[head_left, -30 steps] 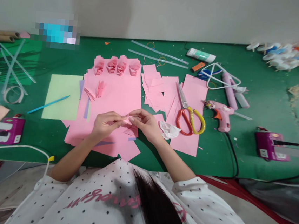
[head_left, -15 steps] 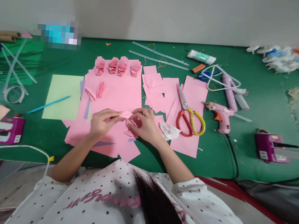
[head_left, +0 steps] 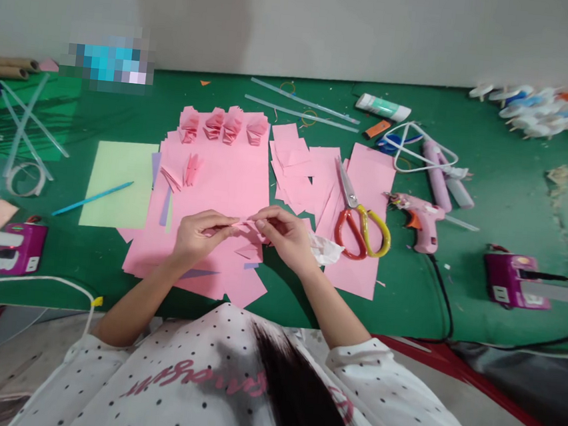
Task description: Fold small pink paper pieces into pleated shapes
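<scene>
Between my two hands is a small folded piece of pink paper (head_left: 243, 222). My left hand (head_left: 198, 235) pinches its left end, and my right hand (head_left: 284, 235) pinches the other end between thumb and fingers. Both hands are over a stack of pink paper sheets (head_left: 216, 190). Another folded pink piece (head_left: 249, 252) lies just below the held one, partly hidden by my right hand. Farther up the stack stand several pleated pink paper bundles (head_left: 232, 126), with a smaller folded bundle (head_left: 192, 171) nearer. A crumpled white tissue (head_left: 325, 250) lies beside my right wrist.
Right of the stack are loose pink paper pieces (head_left: 291, 163), scissors (head_left: 358, 223) and a pink hot glue gun (head_left: 420, 221) with a cable. On the left a blue pencil (head_left: 93, 198) lies on light green paper (head_left: 118, 163). Purple power sockets (head_left: 513, 278) sit at the right.
The pink piece has been turned and now looks narrower, pinched at both ends. My right hand has shifted slightly right, its fingers now closed; my left hand has barely moved.
</scene>
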Action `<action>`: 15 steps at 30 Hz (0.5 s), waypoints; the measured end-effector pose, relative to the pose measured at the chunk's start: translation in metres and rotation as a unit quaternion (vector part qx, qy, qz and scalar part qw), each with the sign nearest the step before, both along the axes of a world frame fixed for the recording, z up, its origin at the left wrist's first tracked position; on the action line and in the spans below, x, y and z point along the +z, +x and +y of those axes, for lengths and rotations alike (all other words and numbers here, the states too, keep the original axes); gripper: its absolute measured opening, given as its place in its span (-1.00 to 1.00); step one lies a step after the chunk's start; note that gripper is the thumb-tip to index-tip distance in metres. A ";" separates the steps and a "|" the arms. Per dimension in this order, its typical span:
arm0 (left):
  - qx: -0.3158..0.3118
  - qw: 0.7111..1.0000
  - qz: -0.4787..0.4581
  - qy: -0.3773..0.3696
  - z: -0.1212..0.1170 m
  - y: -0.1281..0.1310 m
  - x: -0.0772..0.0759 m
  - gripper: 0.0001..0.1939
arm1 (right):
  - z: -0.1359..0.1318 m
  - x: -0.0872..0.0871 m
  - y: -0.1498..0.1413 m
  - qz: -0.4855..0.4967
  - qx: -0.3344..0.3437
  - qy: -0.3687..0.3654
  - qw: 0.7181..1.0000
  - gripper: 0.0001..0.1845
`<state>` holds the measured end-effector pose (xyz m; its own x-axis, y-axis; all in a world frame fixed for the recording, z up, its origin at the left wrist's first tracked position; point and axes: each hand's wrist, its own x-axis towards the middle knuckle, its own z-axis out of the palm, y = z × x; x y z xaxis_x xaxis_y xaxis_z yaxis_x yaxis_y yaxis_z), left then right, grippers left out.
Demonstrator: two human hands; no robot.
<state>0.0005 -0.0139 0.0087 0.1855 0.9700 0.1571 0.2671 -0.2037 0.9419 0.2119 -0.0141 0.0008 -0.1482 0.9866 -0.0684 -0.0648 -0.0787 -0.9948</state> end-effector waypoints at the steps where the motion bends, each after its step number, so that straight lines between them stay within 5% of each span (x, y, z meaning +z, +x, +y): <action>1: -0.006 1.000 0.004 0.000 -0.001 0.000 -0.001 -0.82 | -0.001 0.000 -0.002 -0.007 0.008 -0.003 1.000 -0.71; 8: -0.016 1.000 0.019 0.016 -0.001 0.003 0.000 -0.84 | -0.001 -0.003 -0.010 -0.016 -0.038 -0.038 0.998 -0.63; 15: -0.018 0.998 0.025 0.049 -0.001 0.003 0.002 -0.86 | 0.002 -0.002 -0.005 0.061 -0.010 -0.101 0.993 -0.58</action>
<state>0.0033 -0.0148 0.0106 0.2301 0.9431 0.2402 0.3041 -0.3041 0.9028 0.2067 -0.0120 -0.0013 -0.1483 0.9572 -0.2486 -0.1877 -0.2740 -0.9432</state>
